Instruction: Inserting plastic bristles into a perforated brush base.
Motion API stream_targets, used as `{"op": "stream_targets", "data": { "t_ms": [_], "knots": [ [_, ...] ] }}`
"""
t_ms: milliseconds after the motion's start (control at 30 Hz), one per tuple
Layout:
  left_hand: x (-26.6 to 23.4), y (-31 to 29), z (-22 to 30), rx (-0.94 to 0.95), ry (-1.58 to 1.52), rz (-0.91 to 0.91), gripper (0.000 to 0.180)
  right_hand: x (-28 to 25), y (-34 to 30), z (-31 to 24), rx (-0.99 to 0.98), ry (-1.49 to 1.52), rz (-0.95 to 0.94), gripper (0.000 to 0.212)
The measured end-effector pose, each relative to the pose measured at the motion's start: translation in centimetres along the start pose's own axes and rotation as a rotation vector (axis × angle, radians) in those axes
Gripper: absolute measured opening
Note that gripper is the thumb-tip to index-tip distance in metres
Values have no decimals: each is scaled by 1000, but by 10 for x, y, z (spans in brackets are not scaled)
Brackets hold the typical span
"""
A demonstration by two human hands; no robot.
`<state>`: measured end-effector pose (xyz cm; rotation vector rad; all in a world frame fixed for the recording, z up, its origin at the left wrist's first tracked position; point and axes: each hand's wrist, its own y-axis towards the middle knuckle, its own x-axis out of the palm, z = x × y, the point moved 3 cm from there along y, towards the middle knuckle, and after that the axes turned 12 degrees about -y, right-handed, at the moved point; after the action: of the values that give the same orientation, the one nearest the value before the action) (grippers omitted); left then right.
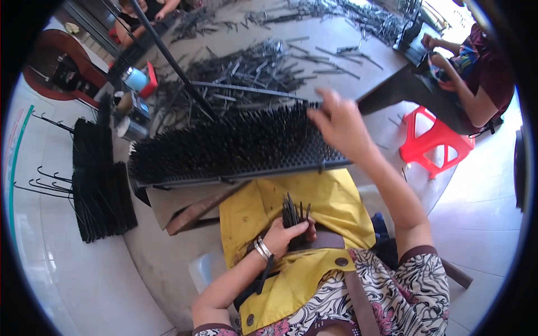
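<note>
The left hand [283, 235] squeezes a bunch of thin black sticks [292, 213] that poke up at 12 o'clock from the fist, over the yellow apron [314, 196]. The right hand [336, 126] pinches the top of one stick in the spiky black rack [224, 148], on its 3 o'clock end.

Left hand [287, 235] low in centre of frame, close to body, fingers curled shut in fist, palm side up. Left forearm bare, runs from lower left up to hand, wrist bent a little. Right hand [339, 126] high, right of centre, arm stretched out forward, fingers bent, tips pointing left. Right forearm bare, comes from lower right, elbow bent slightly.
</note>
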<state>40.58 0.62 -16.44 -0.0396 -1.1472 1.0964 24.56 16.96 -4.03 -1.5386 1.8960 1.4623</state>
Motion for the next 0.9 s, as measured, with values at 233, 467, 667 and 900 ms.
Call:
{"op": "stream_targets", "data": {
  "t_ms": [233,467,667,900],
  "knots": [
    [0,0,1,22,50,-113,21,17,-133,-16,34,109,-544,31],
    [1,-7,6,99,158,-115,20,15,-154,-28,135,519,-317,15],
    [10,-12,6,126,96,-145,17,9,-160,-28,251,565,-351,17],
    [8,-15,1,107,200,-125,23,13,-173,-32,313,694,-362,18]
  ]
}}
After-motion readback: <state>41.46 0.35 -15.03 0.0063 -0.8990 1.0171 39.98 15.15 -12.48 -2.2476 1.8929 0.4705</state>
